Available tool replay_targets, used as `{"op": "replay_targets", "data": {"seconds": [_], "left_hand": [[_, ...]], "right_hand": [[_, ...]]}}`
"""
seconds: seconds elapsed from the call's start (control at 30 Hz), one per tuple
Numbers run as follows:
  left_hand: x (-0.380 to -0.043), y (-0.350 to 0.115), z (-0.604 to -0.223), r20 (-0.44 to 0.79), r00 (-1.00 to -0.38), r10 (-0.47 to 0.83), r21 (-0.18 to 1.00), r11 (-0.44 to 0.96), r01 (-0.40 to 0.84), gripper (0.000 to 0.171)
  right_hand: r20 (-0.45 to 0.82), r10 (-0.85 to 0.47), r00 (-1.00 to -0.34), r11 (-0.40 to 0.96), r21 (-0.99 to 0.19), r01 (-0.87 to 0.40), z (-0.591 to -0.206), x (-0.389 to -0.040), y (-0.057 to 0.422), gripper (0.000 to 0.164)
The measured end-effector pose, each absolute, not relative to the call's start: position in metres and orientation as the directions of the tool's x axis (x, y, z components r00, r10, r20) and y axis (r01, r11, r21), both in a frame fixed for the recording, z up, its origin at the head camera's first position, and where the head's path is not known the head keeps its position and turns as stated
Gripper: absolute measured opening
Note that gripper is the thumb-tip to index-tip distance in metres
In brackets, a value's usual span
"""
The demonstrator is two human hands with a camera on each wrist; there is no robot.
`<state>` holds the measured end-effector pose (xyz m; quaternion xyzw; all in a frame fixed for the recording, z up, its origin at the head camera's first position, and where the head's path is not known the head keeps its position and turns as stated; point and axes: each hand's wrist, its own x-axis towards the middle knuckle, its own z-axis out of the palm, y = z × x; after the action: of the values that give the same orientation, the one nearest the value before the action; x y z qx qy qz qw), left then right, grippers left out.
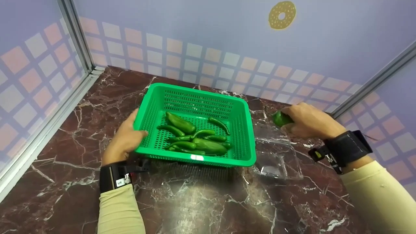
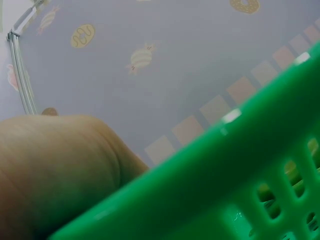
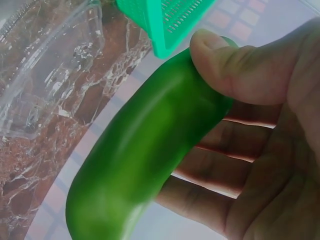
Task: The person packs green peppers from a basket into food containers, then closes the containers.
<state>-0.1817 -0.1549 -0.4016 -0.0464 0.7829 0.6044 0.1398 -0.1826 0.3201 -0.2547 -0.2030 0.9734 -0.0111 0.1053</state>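
A green plastic basket (image 1: 242, 130) with slotted walls stands in the middle of the head view. Several green peppers lie inside it, both slim curved ones and thick ones such as the large pepper (image 1: 209, 146). My left hand (image 1: 125, 139) grips the basket's left side, its thumb over the rim. To the right of the basket, my right hand (image 1: 308, 120) holds a thick green pepper (image 3: 145, 145) above the table. In the right wrist view the thumb presses on one end of this glossy pepper, and the fingers lie behind it.
A clear plastic container (image 1: 279, 159) lies on the dark red marbled table (image 1: 191, 208), right of the basket and partly behind its rim. Lilac wall panels (image 1: 208, 32) with metal corner strips enclose the table at the back and both sides.
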Motion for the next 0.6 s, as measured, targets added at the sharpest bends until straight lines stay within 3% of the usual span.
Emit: {"op": "replay_targets", "data": {"seconds": [0.3,0.6], "left_hand": [[-0.182,-0.155,-0.4,-0.274,-0.957,0.096,0.931,0.278,-0.238,0.095],[-0.182,-0.155,-0.401,-0.258,-0.961,0.103,0.934,0.28,-0.221,0.093]], "right_hand": [[-0.168,-0.423,-0.89,0.906,-0.056,-0.42,-0.268,-0.185,0.323,0.029],[-0.158,-0.431,-0.889,0.903,-0.08,-0.423,-0.279,-0.185,0.329,0.02]]}}
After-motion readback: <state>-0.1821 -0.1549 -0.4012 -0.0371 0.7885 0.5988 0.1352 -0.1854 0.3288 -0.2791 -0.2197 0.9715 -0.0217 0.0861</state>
